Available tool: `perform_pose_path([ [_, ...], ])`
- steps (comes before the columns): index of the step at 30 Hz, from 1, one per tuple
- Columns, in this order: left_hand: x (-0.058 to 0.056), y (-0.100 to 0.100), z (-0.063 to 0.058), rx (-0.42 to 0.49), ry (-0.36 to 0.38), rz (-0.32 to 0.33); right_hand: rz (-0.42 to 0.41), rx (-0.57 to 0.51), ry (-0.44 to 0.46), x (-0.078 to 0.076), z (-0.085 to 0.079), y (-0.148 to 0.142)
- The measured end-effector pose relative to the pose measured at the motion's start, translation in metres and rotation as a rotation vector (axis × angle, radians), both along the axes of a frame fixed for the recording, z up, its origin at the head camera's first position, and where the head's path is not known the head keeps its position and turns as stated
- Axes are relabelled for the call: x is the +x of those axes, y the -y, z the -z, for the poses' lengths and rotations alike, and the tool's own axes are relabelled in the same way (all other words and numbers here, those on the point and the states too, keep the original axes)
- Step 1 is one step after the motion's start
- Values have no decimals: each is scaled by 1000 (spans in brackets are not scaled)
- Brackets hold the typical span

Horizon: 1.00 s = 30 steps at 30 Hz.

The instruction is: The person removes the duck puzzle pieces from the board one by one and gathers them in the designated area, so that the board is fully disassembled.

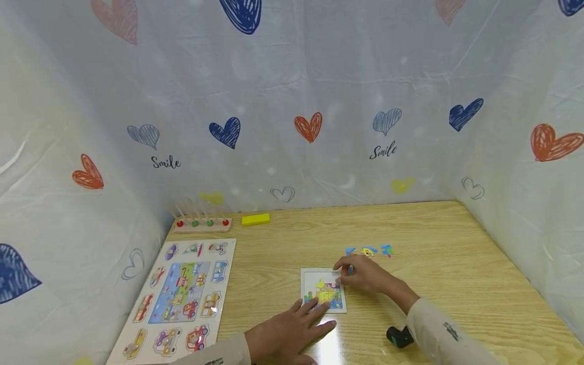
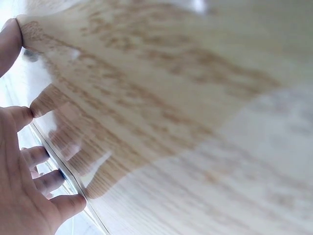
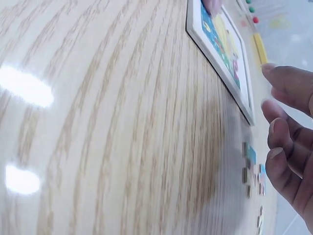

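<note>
A jigsaw puzzle in a white square frame (image 1: 323, 270) lies on the table, with joined yellow, blue and pink pieces (image 1: 329, 294) in its lower part. My left hand (image 1: 292, 329) is spread, its fingertips touching the near edge of the frame. At the frame's upper right corner is my right hand (image 1: 365, 274), thumb and fingers bent and apart; in the right wrist view nothing shows between them. A blue puzzle piece (image 1: 351, 270) lies below that hand, partly hidden. Beyond it sit several loose pieces, among them a yellow-and-blue one (image 1: 368, 251) and a blue-green one (image 1: 387, 249).
On the left lies a large vehicle peg puzzle board (image 1: 219, 304). Behind it stand a wooden peg rack (image 1: 203, 228) with red and green beads and a yellow block (image 1: 255, 219). A black object (image 1: 399, 337) is by the right forearm. Heart-printed curtains (image 1: 274, 167) enclose the table.
</note>
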<state>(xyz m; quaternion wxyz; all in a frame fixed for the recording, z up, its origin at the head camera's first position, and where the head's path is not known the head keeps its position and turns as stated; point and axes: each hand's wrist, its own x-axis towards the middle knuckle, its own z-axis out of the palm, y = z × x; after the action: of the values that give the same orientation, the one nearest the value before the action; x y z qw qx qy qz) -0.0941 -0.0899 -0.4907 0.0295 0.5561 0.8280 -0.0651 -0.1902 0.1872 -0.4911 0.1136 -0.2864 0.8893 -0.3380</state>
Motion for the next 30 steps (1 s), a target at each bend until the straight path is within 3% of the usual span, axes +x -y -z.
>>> perform_pose_path([
  [12, -1, -1, 5, 2, -39, 8, -39, -11, 71, 2, 4, 15],
  [20, -2, -1, 5, -4, 2, -2, -72, -1, 92, 3, 5, 22],
  [30, -1, -1, 4, -16, -5, -4, -117, 74, 82, 1, 7, 25],
])
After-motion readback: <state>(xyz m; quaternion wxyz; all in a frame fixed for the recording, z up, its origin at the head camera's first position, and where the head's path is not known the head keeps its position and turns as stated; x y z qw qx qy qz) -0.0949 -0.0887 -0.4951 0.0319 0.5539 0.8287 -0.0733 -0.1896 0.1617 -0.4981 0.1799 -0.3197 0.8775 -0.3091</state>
